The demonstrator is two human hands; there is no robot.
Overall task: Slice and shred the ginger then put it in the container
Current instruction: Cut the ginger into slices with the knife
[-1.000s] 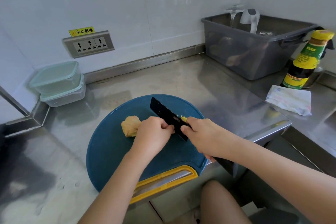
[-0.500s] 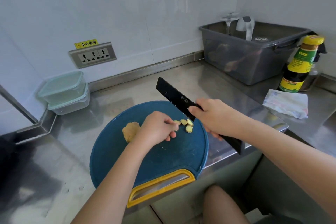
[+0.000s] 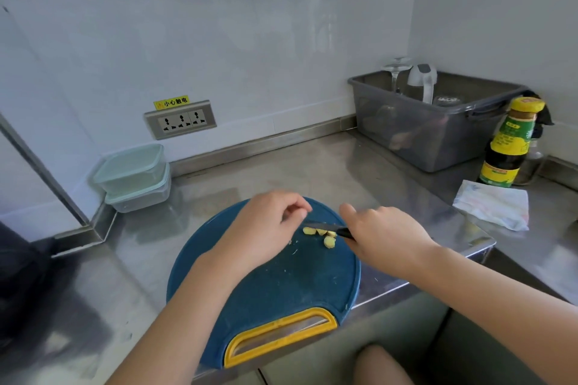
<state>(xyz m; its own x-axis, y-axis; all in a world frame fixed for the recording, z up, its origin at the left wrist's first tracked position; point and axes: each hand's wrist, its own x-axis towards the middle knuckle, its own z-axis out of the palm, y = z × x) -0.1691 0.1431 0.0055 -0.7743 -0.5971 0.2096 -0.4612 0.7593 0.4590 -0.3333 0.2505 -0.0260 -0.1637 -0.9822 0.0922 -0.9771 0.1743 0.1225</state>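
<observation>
Several pale yellow ginger slices (image 3: 319,234) lie on the round blue cutting board (image 3: 281,284) with a yellow handle. My right hand (image 3: 384,237) grips a black knife (image 3: 325,226), whose blade lies low over the slices and points left. Just left of the slices hovers my left hand (image 3: 266,228), its fingers loosely curled and holding nothing that I can see. The larger ginger piece is hidden behind my left hand. Two stacked clear containers (image 3: 134,176) with pale green lids stand at the back left corner.
A grey plastic tub (image 3: 438,131) with a glass and a white item stands at the back right. A sauce bottle (image 3: 509,144) and a folded cloth (image 3: 494,205) sit right of the board. A wall socket (image 3: 180,119) is behind. The steel counter (image 3: 281,166) edge runs under the board.
The knife came down from its raised position to lie low over the slices. My left hand lifted and shifted right, covering the large ginger piece. The camera tilted up.
</observation>
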